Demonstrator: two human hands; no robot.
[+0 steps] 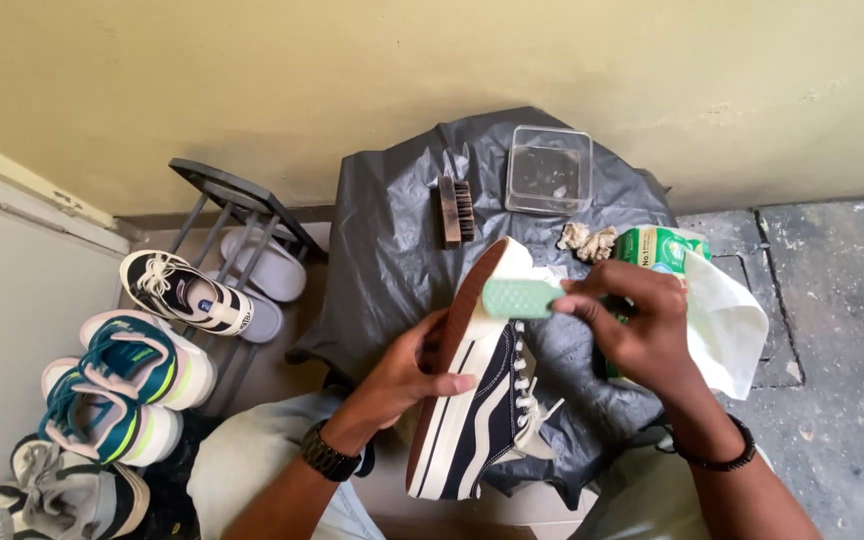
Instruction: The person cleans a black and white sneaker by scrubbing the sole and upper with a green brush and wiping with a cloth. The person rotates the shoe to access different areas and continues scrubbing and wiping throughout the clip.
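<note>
A navy canvas sneaker (477,400) with a thick white platform sole lies tilted on its side over the person's lap, toe toward the wall and heel toward the bottom edge of the view. The left hand (407,375) grasps it by the sole, thumb across the white sidewall and fingers hidden behind the brown tread. The right hand (637,320) is closed around a pale green brush (520,297), whose head rests against the toe end of the sneaker. A white cloth (727,320) hangs just beside that hand, partly covering a green packet (657,248). All this sits above a grey plastic sheet (392,240) draped over a low support, which leaves little free room near the toe. Farther back on the sheet lie a dark wooden brush (456,210), a clear plastic container (549,170) and a crumpled wad (588,241), all well apart from the sneaker. To the left, a shoe rack (237,200) and several sneakers (142,365) crowd the floor; the lowest pair is cut off by the frame. The concrete floor (832,300) lies to the right.
</note>
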